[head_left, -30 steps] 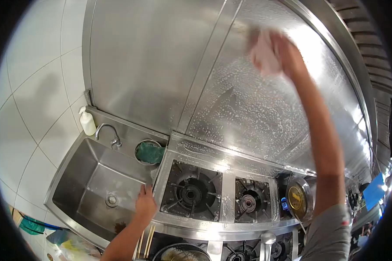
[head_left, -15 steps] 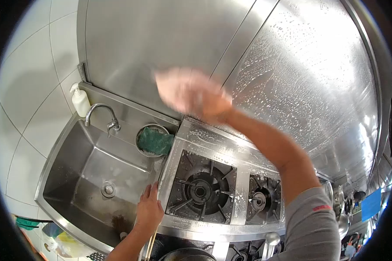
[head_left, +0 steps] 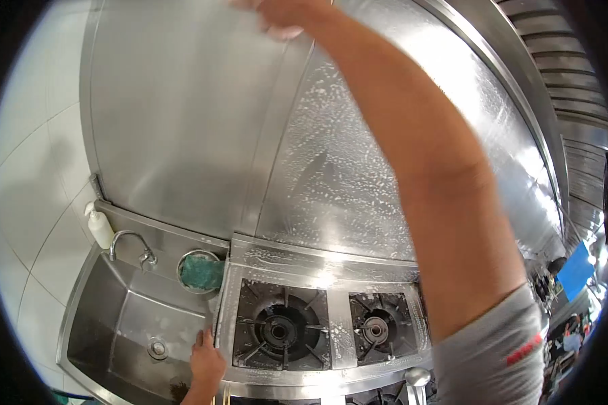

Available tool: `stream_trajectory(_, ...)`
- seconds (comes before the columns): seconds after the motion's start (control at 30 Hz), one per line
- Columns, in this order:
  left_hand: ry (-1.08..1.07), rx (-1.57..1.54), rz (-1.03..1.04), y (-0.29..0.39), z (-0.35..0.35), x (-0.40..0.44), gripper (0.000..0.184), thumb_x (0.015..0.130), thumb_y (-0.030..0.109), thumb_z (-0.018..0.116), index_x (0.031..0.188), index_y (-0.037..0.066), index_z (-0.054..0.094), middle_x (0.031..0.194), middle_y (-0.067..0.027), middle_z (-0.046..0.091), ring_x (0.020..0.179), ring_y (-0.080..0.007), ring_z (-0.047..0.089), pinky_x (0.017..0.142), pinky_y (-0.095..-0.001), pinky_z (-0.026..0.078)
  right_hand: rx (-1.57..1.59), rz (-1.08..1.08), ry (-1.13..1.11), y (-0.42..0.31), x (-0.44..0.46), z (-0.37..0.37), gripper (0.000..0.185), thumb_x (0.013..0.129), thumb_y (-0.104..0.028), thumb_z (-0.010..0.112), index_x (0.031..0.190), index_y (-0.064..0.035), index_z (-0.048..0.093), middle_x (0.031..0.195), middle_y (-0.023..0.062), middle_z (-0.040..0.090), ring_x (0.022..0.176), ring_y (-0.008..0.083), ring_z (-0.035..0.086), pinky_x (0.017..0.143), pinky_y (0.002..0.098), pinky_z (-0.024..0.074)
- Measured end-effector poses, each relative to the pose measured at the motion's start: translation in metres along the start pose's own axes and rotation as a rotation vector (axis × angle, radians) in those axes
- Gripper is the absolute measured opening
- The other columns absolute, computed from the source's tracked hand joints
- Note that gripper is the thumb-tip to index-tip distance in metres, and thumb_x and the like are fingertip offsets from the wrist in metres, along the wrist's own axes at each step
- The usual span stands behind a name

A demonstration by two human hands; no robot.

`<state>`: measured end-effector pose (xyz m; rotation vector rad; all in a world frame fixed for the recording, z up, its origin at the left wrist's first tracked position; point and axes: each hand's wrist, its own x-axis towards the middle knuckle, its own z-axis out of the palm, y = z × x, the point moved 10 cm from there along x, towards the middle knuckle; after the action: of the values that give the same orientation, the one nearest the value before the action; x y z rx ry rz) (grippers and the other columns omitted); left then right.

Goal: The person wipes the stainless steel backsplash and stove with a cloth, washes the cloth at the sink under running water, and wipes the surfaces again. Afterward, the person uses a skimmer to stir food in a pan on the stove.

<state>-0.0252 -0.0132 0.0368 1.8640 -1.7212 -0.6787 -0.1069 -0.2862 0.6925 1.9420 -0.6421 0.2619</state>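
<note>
- Okay, writing first: a red marking (head_left: pixel 523 351) is showing on the grey sleeve (head_left: pixel 483 358) over at the right, but it's blurring too much for me to read.
- A blue sheet (head_left: pixel 575 272) is hanging at the far right edge, and I can't make out any words on it either.
- Containers next: a white pump bottle (head_left: pixel 101 229) is standing at the far left corner of the sink (head_left: pixel 142 324), just beside the tap (head_left: pixel 148 256).
- A round metal bowl (head_left: pixel 180 271) is sitting on the ledge at the sink's far right, and a green scouring pad (head_left: pixel 201 272) is lying in it, poking over the right side.
- Down in the sink, the drain (head_left: pixel 157 348) is showing, plus something brown (head_left: pixel 179 390) near the front that I can't identify.
- The left hand (head_left: pixel 207 368) is resting at the sink's right edge, fingers loosely stretched out.
- The right hand (head_left: pixel 277 15) is blurring and getting cut off by the top edge, so I can't tell whether it's gripping anything.
- Behind that arm, the right steel panel (head_left: pixel 358 196) is carrying whitish spots and streaks, while the left steel panel (head_left: pixel 175 121) is looking smoother.
- Two burners (head_left: pixel 279 331) are sitting right of the sink, with a ladle (head_left: pixel 417 376) lying nearer.
</note>
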Motion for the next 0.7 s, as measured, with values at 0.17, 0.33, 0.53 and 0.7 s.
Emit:
stream_trajectory(0.17,0.073,0.052,0.049,0.007,-0.003,0.001,0.071,0.08,0.004,0.062,0.149,0.007,0.044,0.144,-0.0316,0.05,0.12,-0.0494,0.057,0.102,-0.0528,0.049,-0.134,0.458,0.243,0.137,-0.17,-0.057,0.034,0.099,-0.025,0.059,0.128,-0.0088,0.064,0.126,0.0143,0.066,0.122,0.0304,0.06,0.107,0.0433,0.0456)
stream_trajectory(0.33,0.085,0.098,0.038,0.01,-0.006,-0.003,0.072,0.077,0.003,0.063,0.146,0.003,0.046,0.145,-0.0335,0.049,0.121,-0.05,0.057,0.102,-0.0523,0.049,-0.497,0.904,0.171,0.285,-0.403,-0.025,0.038,0.099,-0.022,0.051,0.132,-0.0097,0.064,0.125,0.0167,0.067,0.122,0.0323,0.061,0.105,0.044,0.0465)
stream_trajectory(0.53,0.017,0.193,0.027,0.007,-0.001,0.004,0.072,0.074,0.005,0.063,0.144,-0.001,0.047,0.148,-0.0328,0.046,0.123,-0.05,0.056,0.103,-0.0513,0.049,-0.517,0.686,-0.041,0.18,-0.321,-0.019,0.061,0.101,-0.045,0.053,0.145,-0.0038,0.047,0.14,0.019,0.054,0.129,0.0338,0.052,0.107,0.052,0.0418)
stream_trajectory(0.7,0.034,0.226,-0.067,0.0,-0.003,0.006,0.07,0.073,0.004,0.064,0.141,-0.009,0.049,0.146,-0.0341,0.048,0.129,-0.0487,0.053,0.108,-0.0503,0.046,-0.161,0.255,0.275,0.154,-0.304,-0.044,0.059,0.099,-0.044,0.05,0.151,-0.0156,0.046,0.155,0.0159,0.045,0.139,0.0355,0.048,0.113,0.0559,0.0354)
